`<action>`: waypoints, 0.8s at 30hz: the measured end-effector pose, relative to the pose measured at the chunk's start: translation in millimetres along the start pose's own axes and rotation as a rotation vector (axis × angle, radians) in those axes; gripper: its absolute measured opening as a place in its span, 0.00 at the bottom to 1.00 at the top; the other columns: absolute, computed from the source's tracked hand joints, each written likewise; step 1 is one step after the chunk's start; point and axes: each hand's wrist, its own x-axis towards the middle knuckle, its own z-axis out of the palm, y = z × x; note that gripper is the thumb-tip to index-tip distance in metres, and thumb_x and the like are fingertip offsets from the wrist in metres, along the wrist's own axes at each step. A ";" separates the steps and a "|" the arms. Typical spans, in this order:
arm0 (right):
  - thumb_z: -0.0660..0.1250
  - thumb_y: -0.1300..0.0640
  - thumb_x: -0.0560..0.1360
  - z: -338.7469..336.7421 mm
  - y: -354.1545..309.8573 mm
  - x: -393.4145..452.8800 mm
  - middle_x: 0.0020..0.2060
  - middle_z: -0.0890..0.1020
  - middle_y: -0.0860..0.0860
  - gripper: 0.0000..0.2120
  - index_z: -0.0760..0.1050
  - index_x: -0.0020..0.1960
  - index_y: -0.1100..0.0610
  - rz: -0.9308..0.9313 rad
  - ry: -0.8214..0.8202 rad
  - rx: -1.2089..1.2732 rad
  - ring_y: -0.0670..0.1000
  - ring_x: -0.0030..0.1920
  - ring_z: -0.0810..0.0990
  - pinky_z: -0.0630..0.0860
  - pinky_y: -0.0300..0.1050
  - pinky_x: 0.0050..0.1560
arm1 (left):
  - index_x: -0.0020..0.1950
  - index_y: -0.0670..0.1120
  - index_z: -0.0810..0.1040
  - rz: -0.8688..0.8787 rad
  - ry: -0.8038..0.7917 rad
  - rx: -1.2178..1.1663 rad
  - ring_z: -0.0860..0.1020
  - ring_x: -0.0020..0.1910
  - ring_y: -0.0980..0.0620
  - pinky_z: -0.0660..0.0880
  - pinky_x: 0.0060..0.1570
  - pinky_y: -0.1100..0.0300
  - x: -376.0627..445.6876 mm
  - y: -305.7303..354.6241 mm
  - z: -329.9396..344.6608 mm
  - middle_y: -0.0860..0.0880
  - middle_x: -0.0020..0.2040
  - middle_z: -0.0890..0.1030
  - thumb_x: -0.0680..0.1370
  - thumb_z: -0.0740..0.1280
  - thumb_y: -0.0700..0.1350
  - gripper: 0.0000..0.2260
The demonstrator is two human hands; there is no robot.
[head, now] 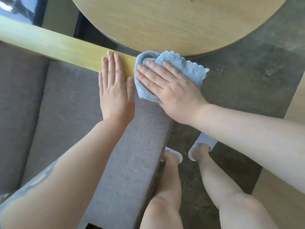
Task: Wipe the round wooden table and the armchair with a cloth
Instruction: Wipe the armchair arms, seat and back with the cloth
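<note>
Grey carpet (239, 76) under round wooden table (178, 22) & armchair (132, 146).

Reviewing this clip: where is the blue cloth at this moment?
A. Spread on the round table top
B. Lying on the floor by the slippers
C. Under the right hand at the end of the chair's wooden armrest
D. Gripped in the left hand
C: the right hand presses flat on the blue cloth at the end of the wooden armrest, beside the left hand, below the round table.

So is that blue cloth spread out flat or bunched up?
Bunched up. The blue cloth shows folds and a scalloped edge sticking out beyond the right hand pressing it onto the armchair.
</note>
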 end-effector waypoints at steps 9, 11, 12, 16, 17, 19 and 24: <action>0.57 0.60 0.74 -11.1 0.2 29.2 0.77 0.58 0.50 0.32 0.55 0.77 0.57 -0.145 -0.107 -0.041 0.52 0.77 0.54 0.51 0.52 0.76 | 0.79 0.46 0.54 -0.131 0.135 -0.208 0.47 0.78 0.51 0.42 0.74 0.59 3.5 11.5 6.3 0.49 0.79 0.53 0.83 0.51 0.42 0.22; 0.56 0.59 0.72 -20.4 21.7 6.1 0.77 0.57 0.50 0.33 0.55 0.77 0.57 -0.215 -0.190 -0.054 0.51 0.77 0.54 0.51 0.52 0.76 | 0.78 0.45 0.55 -0.134 0.138 -0.188 0.48 0.78 0.50 0.43 0.74 0.59 2.9 15.3 9.1 0.48 0.79 0.54 0.82 0.54 0.39 0.24; 0.56 0.59 0.71 -27.5 30.4 -1.1 0.77 0.57 0.50 0.34 0.56 0.77 0.57 -0.260 -0.218 -0.058 0.51 0.77 0.54 0.51 0.51 0.75 | 0.78 0.44 0.55 -0.143 0.156 -0.184 0.49 0.78 0.50 0.43 0.74 0.59 3.7 17.1 10.6 0.48 0.79 0.55 0.81 0.54 0.38 0.25; 0.56 0.57 0.71 -29.3 45.2 39.2 0.76 0.59 0.49 0.34 0.58 0.77 0.56 -0.459 -0.228 -0.023 0.50 0.76 0.56 0.51 0.51 0.75 | 0.78 0.44 0.58 -0.239 0.226 -0.241 0.52 0.78 0.48 0.44 0.74 0.57 8.0 26.1 17.4 0.47 0.78 0.58 0.80 0.52 0.40 0.25; 0.57 0.57 0.71 -27.8 45.1 57.5 0.76 0.59 0.50 0.33 0.58 0.77 0.56 -0.493 -0.231 -0.008 0.50 0.76 0.55 0.52 0.51 0.75 | 0.78 0.45 0.59 -0.332 0.266 -0.272 0.52 0.78 0.49 0.45 0.74 0.56 8.2 29.5 17.8 0.48 0.78 0.58 0.80 0.51 0.40 0.25; 0.56 0.57 0.71 -27.2 48.1 90.1 0.76 0.60 0.50 0.34 0.58 0.77 0.56 -0.605 -0.256 0.003 0.51 0.76 0.56 0.52 0.52 0.75 | 0.78 0.46 0.58 -0.605 0.385 -0.337 0.50 0.78 0.52 0.44 0.74 0.54 4.5 43.6 20.8 0.50 0.78 0.55 0.80 0.49 0.41 0.24; 0.48 0.56 0.69 -35.5 50.5 181.0 0.76 0.59 0.49 0.35 0.57 0.77 0.54 -0.940 -0.364 0.004 0.51 0.76 0.55 0.47 0.50 0.75 | 0.79 0.49 0.48 -1.148 0.503 -0.592 0.45 0.77 0.58 0.45 0.75 0.55 11.1 158.6 47.5 0.56 0.78 0.48 0.81 0.45 0.49 0.25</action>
